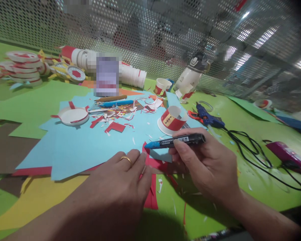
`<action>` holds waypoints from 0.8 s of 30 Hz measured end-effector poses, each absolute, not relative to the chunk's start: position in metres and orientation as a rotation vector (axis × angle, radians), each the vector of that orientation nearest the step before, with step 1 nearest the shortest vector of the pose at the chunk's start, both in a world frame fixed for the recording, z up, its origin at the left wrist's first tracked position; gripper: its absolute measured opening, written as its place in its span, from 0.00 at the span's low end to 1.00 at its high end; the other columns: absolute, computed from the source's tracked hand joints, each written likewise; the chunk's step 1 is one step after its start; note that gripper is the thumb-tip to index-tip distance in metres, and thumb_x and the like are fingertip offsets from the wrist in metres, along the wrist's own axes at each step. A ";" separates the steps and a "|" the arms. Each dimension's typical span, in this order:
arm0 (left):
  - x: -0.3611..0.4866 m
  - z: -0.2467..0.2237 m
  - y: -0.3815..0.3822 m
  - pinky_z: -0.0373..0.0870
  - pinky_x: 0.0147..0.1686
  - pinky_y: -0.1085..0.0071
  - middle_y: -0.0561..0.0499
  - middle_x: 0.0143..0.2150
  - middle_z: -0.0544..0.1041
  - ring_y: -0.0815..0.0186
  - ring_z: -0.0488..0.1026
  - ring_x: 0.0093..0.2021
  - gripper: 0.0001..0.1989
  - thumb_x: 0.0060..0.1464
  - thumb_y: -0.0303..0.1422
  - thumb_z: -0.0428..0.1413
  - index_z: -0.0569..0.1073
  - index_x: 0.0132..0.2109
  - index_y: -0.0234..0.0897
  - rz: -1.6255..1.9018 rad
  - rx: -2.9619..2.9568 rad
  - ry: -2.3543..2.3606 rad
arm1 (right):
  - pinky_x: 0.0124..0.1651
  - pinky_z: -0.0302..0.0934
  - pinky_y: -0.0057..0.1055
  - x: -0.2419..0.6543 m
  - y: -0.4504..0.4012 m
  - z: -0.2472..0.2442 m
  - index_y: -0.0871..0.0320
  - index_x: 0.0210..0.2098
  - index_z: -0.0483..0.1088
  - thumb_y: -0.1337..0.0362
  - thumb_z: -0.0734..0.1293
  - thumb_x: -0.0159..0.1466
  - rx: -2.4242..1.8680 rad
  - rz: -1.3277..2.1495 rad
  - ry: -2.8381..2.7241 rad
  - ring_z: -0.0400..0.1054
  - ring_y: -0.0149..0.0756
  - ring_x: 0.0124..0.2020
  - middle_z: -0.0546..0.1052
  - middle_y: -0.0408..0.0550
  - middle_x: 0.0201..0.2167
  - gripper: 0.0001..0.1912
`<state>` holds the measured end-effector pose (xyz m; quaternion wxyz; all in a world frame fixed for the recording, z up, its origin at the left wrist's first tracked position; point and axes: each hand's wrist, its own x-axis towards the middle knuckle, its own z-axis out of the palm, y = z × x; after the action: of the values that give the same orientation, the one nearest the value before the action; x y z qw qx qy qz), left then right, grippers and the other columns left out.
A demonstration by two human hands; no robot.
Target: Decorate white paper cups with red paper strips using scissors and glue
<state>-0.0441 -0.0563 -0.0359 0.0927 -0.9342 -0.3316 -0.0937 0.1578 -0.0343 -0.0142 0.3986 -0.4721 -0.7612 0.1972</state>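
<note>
My right hand is closed around a black permanent marker. Its blue tapered end points left, at the upper part of a red paper piece; whether it touches is hard to tell. My left hand, with a ring on one finger, rests palm down on that red paper, fingers lying flat and partly covering it. Beneath is a jagged-edged stack of light blue paper. Just beyond the marker stands a cut-down red and white paper cup.
Paper scraps, two coloured pens, and a white cup base with red strips lie ahead. A blue glue gun and its black cord are at right. Stacked cups, a bottle and a mesh partition are behind.
</note>
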 end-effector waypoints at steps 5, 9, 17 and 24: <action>-0.045 -0.049 -0.053 0.69 0.38 0.56 0.38 0.44 0.77 0.51 0.71 0.43 0.14 0.55 0.28 0.48 0.75 0.44 0.33 -0.416 -2.724 -0.929 | 0.40 0.68 0.32 0.157 -0.034 -0.011 0.55 0.42 0.66 0.61 0.64 0.66 -1.188 0.410 -2.015 0.73 0.31 0.30 0.75 0.43 0.31 0.06; -0.046 -0.053 -0.050 0.69 0.37 0.56 0.38 0.42 0.77 0.50 0.71 0.42 0.15 0.55 0.29 0.48 0.76 0.44 0.33 -0.434 -2.724 -0.910 | 0.38 0.66 0.27 0.156 -0.035 -0.006 0.56 0.42 0.66 0.63 0.64 0.65 -1.141 0.291 -2.133 0.72 0.30 0.30 0.74 0.42 0.31 0.06; -0.044 -0.044 -0.050 0.68 0.34 0.58 0.37 0.42 0.78 0.51 0.72 0.41 0.14 0.55 0.27 0.48 0.76 0.44 0.32 -0.367 -2.754 -0.921 | 0.34 0.61 0.22 0.156 -0.032 0.000 0.56 0.37 0.66 0.66 0.63 0.65 -1.055 0.162 -2.266 0.69 0.27 0.31 0.74 0.42 0.32 0.01; -0.047 -0.055 -0.052 0.66 0.39 0.55 0.39 0.39 0.76 0.52 0.70 0.40 0.12 0.55 0.27 0.49 0.74 0.44 0.33 -0.491 -2.763 -0.899 | 0.34 0.61 0.23 0.155 -0.028 -0.002 0.58 0.38 0.66 0.65 0.64 0.66 -1.069 0.241 -2.198 0.70 0.26 0.29 0.73 0.41 0.30 0.03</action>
<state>-0.0469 -0.0521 -0.0546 0.0973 -0.9332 -0.3037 -0.1658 0.1553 -0.0276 -0.0019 0.3363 -0.4098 -0.8429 0.0924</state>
